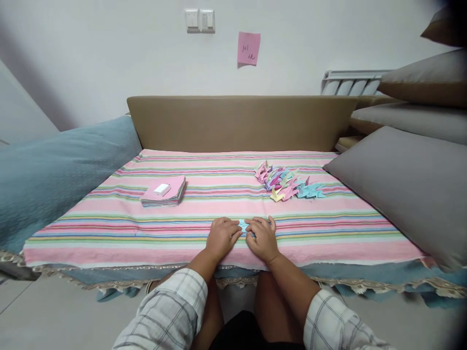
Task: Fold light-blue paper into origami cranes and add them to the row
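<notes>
A small light-blue piece of folded paper (243, 225) lies on the striped cloth near the front edge, mostly hidden under my fingers. My left hand (223, 236) is closed on its left side, fingertips pressed together over the paper. From the right, my right hand (261, 237) grips the same paper, with the little finger lifted away. Beyond my right hand lies a heap of folded paper cranes (280, 182) in pink, purple, yellow and blue. A stack of square paper (175, 187), pink on top, sits to the left with a small white block (162, 189) on it.
The pink striped cloth (109, 228) covers the sofa seat, with a brown backrest (241, 124) behind. Grey cushions (408, 180) pile up on the right, and a blue-covered armrest (69, 170) bounds the left. A pink note (248, 48) and light switches (200, 21) are on the wall.
</notes>
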A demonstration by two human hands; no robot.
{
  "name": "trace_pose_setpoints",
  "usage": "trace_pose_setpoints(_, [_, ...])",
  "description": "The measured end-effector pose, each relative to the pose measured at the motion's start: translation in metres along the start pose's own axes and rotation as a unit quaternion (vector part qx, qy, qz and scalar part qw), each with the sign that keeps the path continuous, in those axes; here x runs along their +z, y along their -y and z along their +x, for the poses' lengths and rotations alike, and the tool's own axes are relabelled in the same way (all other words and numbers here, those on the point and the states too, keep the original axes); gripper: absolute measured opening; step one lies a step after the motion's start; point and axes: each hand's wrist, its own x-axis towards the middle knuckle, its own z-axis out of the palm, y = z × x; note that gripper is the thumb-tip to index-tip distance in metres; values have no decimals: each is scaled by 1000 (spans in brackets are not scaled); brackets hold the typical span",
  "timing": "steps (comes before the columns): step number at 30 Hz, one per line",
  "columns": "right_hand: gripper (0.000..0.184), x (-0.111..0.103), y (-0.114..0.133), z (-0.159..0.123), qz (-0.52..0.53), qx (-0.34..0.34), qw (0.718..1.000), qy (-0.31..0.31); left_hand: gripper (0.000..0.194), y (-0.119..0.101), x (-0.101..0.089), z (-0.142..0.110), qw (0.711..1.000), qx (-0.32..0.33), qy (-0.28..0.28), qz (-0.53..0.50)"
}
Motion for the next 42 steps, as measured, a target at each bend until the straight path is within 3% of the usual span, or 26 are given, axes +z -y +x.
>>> trace_pose_setpoints(7, [13,2,-2,0,1,-4,1000,-19,21,-7,-3,5,999,-40,-11,18])
trace_pose_setpoints(14, [11,2,-4,-2,26,-7,999,-30,25,-3,1,0,999,0,-21,25])
trace_pose_setpoints(19, [12,3,-5,-2,23,-20,999,-40,12,-3,6,5,995,38,-39,80])
trace_pose_setpoints(23, [14,3,-7,-3,17,-36,997,-69,14,-1,4,14,994,67,-9,84])
trace_pose_setpoints(26, [28,5,-10,-5,26,-35,990,-133,12,2,-4,23,1000,10,16,19])
trace_pose_setpoints(28, [34,7,-13,-5,34,-27,985,-167,13,4,-12,29,992,-102,27,-67])
trace_pose_setpoints(30, [36,8,-14,-6,34,-19,983,-181,15,7,-20,36,956,-233,45,-170])
trace_pose_setpoints(36, [32,10,-10,-8,-6,-26,988,-155,14,13,-28,52,926,-265,166,-210])
trace_pose_setpoints(42, [34,5,-3,-6,-65,-63,996,-19,10,4,-28,59,925,-264,226,-153])
